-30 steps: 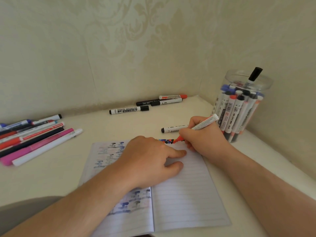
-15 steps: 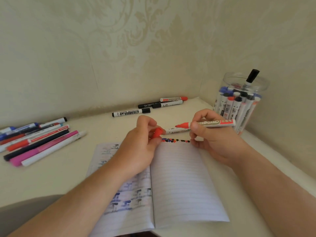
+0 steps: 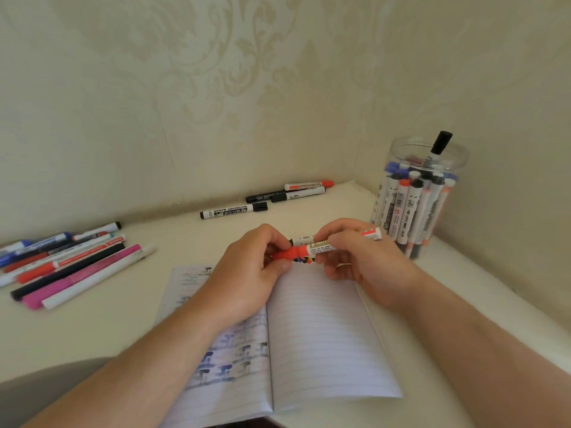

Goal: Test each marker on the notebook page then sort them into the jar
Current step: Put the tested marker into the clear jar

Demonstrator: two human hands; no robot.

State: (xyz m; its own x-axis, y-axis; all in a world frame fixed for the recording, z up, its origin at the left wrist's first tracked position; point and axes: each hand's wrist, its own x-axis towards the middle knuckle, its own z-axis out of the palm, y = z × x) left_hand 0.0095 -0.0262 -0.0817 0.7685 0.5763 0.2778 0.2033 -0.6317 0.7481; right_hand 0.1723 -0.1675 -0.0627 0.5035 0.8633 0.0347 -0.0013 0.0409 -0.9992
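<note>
My right hand [image 3: 355, 257] grips a red whiteboard marker [image 3: 323, 248] by its barrel, held level above the top edge of the open notebook [image 3: 324, 341]. My left hand [image 3: 247, 270] pinches the marker's red cap [image 3: 285, 254], which sits on the marker's tip. A row of coloured test dots [image 3: 304, 260] shows on the right page just under the marker. A clear plastic jar [image 3: 417, 193] at the right holds several markers upright. Another marker [image 3: 304, 240] lies on the table behind my hands.
Several markers and pens [image 3: 71, 264] lie in a bunch at the left. Three markers [image 3: 290, 193] and one black-capped whiteboard marker [image 3: 233, 210] lie by the back wall. Walls close the corner behind and to the right. The white table's front edge [image 3: 46, 366] curves at lower left.
My right hand lifted the red marker off the page and turned it level. My left hand left the notebook, brought the red cap up and put it onto the tip.
</note>
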